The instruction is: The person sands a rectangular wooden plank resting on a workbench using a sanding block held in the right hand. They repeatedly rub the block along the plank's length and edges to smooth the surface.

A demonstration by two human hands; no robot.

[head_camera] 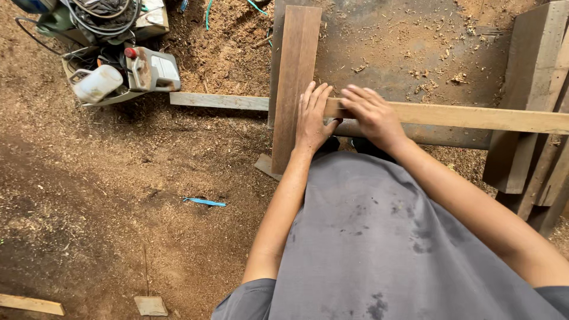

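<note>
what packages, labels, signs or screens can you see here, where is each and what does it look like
White plastic jug: top left, lying on its side in a tray of tools, rounded, with a handle; no label shows.
Grey-white machine housing: just right of the jug, boxy, with a red knob and a pale panel too small to make out.
No signs or screens show near the left hand or right hand, only bare wood.

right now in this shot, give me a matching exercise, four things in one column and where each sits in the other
Things:
1. left hand
2. right hand
3. blue strip
4. white jug

Places:
a. on the sawdust ground, left of the left forearm
b. flat on the dark upright board's edge
c. top left, among the machines
d. on the long pale plank

Pairs: 1-b, 2-d, 3-a, 4-c
</note>
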